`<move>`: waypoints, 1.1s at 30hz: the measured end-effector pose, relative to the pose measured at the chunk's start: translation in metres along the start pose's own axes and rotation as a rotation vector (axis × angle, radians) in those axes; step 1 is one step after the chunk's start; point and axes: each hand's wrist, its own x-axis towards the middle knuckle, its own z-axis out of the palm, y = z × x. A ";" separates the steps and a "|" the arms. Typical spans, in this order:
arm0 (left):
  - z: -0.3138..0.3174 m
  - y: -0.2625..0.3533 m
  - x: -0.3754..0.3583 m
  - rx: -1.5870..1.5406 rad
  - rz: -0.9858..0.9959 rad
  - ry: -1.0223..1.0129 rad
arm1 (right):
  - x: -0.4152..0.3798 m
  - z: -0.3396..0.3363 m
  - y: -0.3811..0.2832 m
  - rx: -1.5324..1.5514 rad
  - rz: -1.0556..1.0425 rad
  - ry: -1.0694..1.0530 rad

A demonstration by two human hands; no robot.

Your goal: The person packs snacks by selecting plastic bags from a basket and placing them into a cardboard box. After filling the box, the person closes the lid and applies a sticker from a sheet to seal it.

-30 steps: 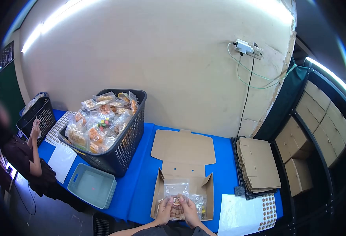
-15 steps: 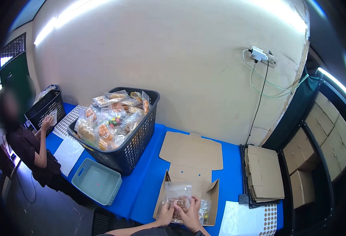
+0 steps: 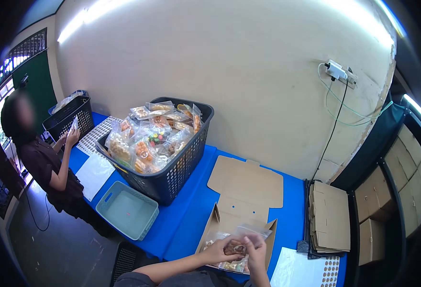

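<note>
Above an open cardboard box (image 3: 212, 221), my left hand (image 3: 218, 251) and my right hand (image 3: 257, 251) both grip a clear zip bag (image 3: 235, 247) of brown snacks. The bag is tilted, with its clear top end pointing up to the right. A round sticker shows on its front, between my hands. My left fingers curl round the filled part, and my right fingers press on the other side. Inside the box, partly hidden under my hands, lie other clear snack bags (image 3: 236, 266). The box's lid flap (image 3: 246, 184) is folded back flat on the blue table.
A black basket (image 3: 172, 184) heaped with snack bags (image 3: 148, 138) stands left of the box. Before it sits a grey-green tray (image 3: 128, 210). Flattened cardboard boxes (image 3: 331, 215) and a sticker sheet (image 3: 331, 271) are to the right. A co-worker (image 3: 45, 162) stands at left holding a small bag.
The bag has turned from upright to tilted right, and my hands have shifted round it. My view has swung slightly left. The co-worker's hands have risen with their bag.
</note>
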 end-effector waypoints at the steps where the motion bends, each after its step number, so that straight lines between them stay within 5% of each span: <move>1: 0.003 0.015 0.001 0.218 -0.051 -0.039 | 0.000 0.001 -0.011 0.070 0.071 0.073; 2: 0.005 0.024 0.002 0.439 -0.102 -0.077 | 0.001 -0.002 -0.009 0.066 0.070 0.070; 12: -0.010 0.027 0.012 0.701 -0.054 -0.059 | 0.008 -0.006 0.002 0.337 -0.068 0.200; 16: -0.007 0.022 0.021 0.237 0.186 0.221 | 0.003 -0.002 -0.009 -0.076 -0.052 0.020; 19: -0.029 0.013 0.032 -0.032 -0.230 0.126 | 0.004 -0.006 -0.001 -0.175 0.097 -0.195; 23: -0.039 0.027 0.028 -0.054 -0.317 0.000 | 0.009 -0.022 0.000 -0.218 0.076 -0.343; 26: -0.037 0.029 0.021 -0.049 -0.289 -0.009 | 0.004 -0.026 0.006 -0.158 0.222 -0.314; 28: -0.031 0.030 0.019 0.755 0.150 0.364 | 0.007 -0.023 0.009 -0.299 0.151 -0.132; 30: -0.033 0.032 0.019 0.751 0.092 0.411 | 0.003 -0.011 0.002 -0.330 0.018 -0.038; 33: -0.023 0.005 0.018 0.361 0.085 0.042 | 0.002 -0.002 0.001 -0.363 -0.123 0.055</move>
